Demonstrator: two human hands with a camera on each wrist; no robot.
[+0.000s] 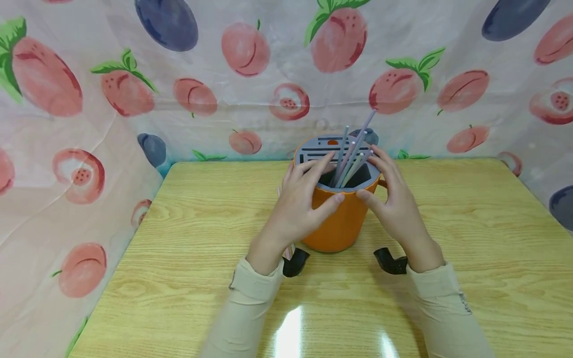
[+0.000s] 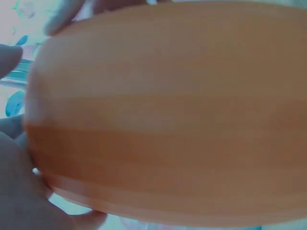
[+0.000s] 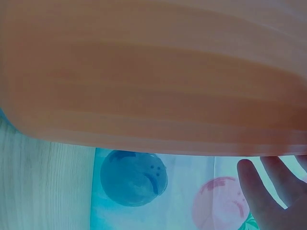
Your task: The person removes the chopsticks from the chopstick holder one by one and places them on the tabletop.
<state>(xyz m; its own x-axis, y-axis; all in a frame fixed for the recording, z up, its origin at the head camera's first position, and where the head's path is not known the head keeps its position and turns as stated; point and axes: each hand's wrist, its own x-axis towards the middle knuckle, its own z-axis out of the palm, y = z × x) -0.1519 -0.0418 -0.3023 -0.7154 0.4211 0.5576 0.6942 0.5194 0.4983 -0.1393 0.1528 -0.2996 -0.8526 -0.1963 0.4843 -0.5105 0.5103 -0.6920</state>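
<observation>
An orange tub-shaped holder point(image 1: 337, 231) with a grey slotted top point(image 1: 320, 145) stands on the table. Several thin pastel sticks point(image 1: 351, 151) lean out of its front opening. My left hand point(image 1: 296, 199) grips the left side, thumb along the near rim and fingers spread toward the top. On the opposite side, my right hand point(image 1: 400, 206) holds the rim, its thumb at the front and fingers reaching round the back. Orange wall point(image 2: 168, 115) fills most of the left wrist view. The right wrist view shows fingertips point(image 3: 245, 167) by the holder's edge.
More thin sticks point(image 1: 288, 251) lie on the wood-grain table point(image 1: 201, 223), partly hidden by the left forearm. A small orange handle point(image 1: 382, 183) juts from the holder's right side. A fruit-print cloth point(image 1: 246, 99) hangs behind and to the left.
</observation>
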